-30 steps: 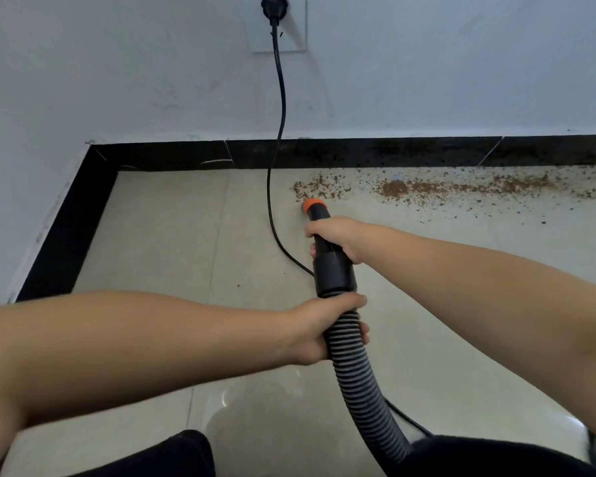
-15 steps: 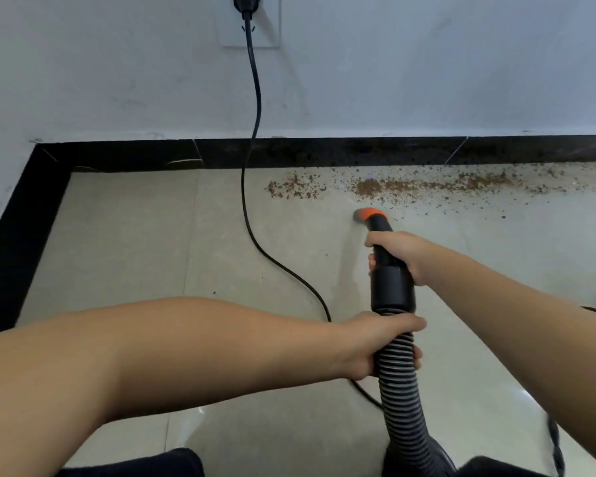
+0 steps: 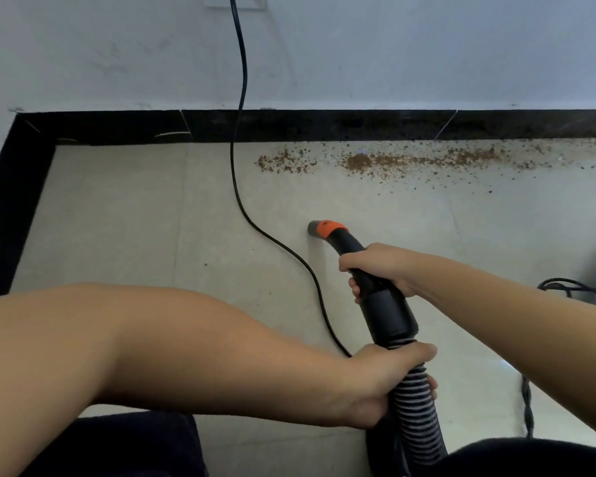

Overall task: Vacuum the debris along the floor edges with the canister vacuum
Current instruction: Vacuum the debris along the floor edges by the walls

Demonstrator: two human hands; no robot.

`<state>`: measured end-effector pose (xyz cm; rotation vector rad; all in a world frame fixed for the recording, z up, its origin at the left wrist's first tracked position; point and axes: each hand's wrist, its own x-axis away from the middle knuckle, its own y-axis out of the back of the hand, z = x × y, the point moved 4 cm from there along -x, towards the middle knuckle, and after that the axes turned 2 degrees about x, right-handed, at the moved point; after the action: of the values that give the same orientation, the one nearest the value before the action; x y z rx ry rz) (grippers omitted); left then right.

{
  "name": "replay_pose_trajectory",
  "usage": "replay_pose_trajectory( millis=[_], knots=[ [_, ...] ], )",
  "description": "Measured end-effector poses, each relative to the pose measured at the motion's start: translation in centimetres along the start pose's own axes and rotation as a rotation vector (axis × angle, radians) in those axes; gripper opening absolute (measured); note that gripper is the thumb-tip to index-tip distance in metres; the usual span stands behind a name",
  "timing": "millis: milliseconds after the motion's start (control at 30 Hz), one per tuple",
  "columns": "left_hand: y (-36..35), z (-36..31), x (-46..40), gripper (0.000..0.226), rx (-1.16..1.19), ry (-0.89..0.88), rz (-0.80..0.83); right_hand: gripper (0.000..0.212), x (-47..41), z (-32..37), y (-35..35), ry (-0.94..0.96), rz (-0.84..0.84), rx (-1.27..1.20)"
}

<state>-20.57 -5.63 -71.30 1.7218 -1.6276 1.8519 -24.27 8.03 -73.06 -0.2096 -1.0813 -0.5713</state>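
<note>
A band of brown debris (image 3: pixel 410 161) lies on the pale tiled floor along the black baseboard (image 3: pixel 324 127), running to the right edge. The vacuum's black nozzle with an orange collar (image 3: pixel 327 228) points left and down, its tip well short of the debris. My right hand (image 3: pixel 375 270) grips the black handle tube just behind the nozzle. My left hand (image 3: pixel 382 383) grips the ribbed grey-black hose (image 3: pixel 417 418) below the handle cuff. The canister itself is not plainly visible.
A black power cord (image 3: pixel 238 139) hangs from the wall socket at the top and snakes across the floor to the left of the nozzle. More cable (image 3: pixel 565 287) coils at the right edge. The baseboard turns a corner at the far left (image 3: pixel 11 187).
The nozzle has pulled back from the debris line toward me and now points more to the left. Both hands keep their grips. The view has shifted slightly.
</note>
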Motion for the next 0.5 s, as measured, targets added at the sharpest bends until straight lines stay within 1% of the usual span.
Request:
replay_pose_trajectory(
  millis=[100, 167, 367, 500],
  knots=[
    [0.6, -0.2, 0.4, 0.018, -0.008, -0.013, -0.025, 0.019, -0.2, 0.4, -0.9, -0.007, 0.018, 0.015],
    [0.7, -1.1, 0.0, 0.017, -0.047, -0.030, -0.047, 0.019, -0.6, 0.8, -0.1, 0.003, -0.008, 0.003],
    [-0.5, -5.5, -3.1, 0.018, -0.177, -0.078, -0.112, 0.017, -2.6, 2.2, 5.9, 0.059, -0.159, -0.102],
    [-1.6, -7.4, -5.1, 0.018, -0.220, -0.059, -0.139, 0.015, -3.9, 2.6, 9.3, 0.069, -0.240, -0.157]
  ],
)
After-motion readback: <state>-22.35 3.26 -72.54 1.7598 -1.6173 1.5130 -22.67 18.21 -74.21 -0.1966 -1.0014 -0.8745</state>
